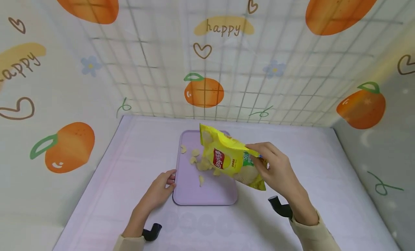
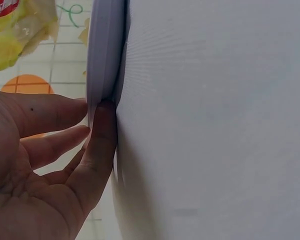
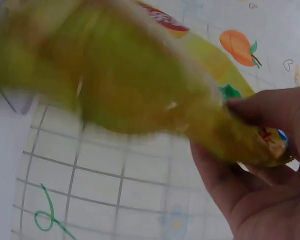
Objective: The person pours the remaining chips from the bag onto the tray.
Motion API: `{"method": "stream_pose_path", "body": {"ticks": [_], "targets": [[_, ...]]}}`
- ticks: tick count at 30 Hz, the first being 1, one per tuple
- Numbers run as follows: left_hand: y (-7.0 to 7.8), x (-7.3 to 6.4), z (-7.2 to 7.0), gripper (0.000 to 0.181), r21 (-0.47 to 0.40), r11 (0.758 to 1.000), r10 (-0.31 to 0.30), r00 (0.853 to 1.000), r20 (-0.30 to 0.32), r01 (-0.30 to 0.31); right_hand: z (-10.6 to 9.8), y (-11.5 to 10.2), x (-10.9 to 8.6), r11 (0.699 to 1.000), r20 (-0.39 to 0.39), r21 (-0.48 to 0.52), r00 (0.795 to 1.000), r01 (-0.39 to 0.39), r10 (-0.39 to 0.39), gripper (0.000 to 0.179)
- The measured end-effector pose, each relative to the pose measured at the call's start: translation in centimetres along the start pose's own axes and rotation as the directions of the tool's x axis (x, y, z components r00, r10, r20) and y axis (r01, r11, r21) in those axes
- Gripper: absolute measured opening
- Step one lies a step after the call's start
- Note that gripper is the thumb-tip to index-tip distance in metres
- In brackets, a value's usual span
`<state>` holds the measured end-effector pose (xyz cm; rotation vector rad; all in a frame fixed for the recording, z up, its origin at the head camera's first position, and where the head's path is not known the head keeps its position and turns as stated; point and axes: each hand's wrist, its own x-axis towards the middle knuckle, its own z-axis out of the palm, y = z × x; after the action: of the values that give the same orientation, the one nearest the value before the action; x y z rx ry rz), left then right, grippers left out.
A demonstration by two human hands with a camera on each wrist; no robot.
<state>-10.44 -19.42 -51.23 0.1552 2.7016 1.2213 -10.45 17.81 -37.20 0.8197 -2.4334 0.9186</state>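
My right hand [image 1: 275, 168] grips a yellow bag of potato chips [image 1: 230, 157] by its right end, fingers and thumb pinching the foil. The bag is tilted over the purple tray [image 1: 207, 197], its other end toward the tray's far side. Several potato chips [image 1: 204, 164] lie on the tray, partly hidden by the bag. At the tray's left edge, my left hand [image 1: 160, 188] holds the rim. In the left wrist view, fingertips [image 2: 107, 112] close on the tray's edge [image 2: 105, 50]. The right wrist view shows the bag [image 3: 130, 75] blurred, with the right hand [image 3: 270, 190] around its end.
The tray rests on a white table [image 1: 142, 153]. Behind and beside it hang printed curtains [image 1: 162, 63] with oranges and a grid pattern. A black curved piece [image 1: 280, 207] sits at the right wrist, and a similar one [image 1: 152, 232] at the left.
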Motion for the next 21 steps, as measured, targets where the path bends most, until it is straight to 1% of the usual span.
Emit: {"method": "stream_pose_path", "body": {"ticks": [5, 8, 14, 17, 21], "targets": [[0.0, 0.0, -0.2, 0.049, -0.005, 1.000, 0.013, 1.000, -0.006, -0.013, -0.1, 0.2, 0.0, 0.999, -0.064, 0.012, 0.997, -0.034, 0.035, 0.046], [0.0, 0.0, -0.2, 0.049, -0.005, 1.000, 0.013, 1.000, -0.007, -0.013, -0.2, 0.5, -0.2, 0.998, -0.114, 0.031, 0.991, -0.062, 0.065, 0.044], [0.1, 0.0, -0.1, 0.050, 0.001, 1.000, 0.009, 1.000, -0.007, -0.009, 0.4, 1.2, -1.0, 0.990, -0.140, 0.083, 0.983, -0.111, 0.121, 0.046], [0.0, -0.1, 0.0, 0.050, 0.005, 1.000, 0.014, 1.000, -0.005, -0.014, 0.8, 1.6, -1.5, 0.981, -0.156, 0.129, 0.974, -0.144, 0.163, 0.046], [-0.1, 0.0, 0.1, 0.050, 0.005, 1.000, 0.012, 1.000, -0.009, -0.012, 1.2, 1.6, -2.0, 0.963, -0.186, 0.180, 0.954, -0.202, 0.235, 0.044]]}}
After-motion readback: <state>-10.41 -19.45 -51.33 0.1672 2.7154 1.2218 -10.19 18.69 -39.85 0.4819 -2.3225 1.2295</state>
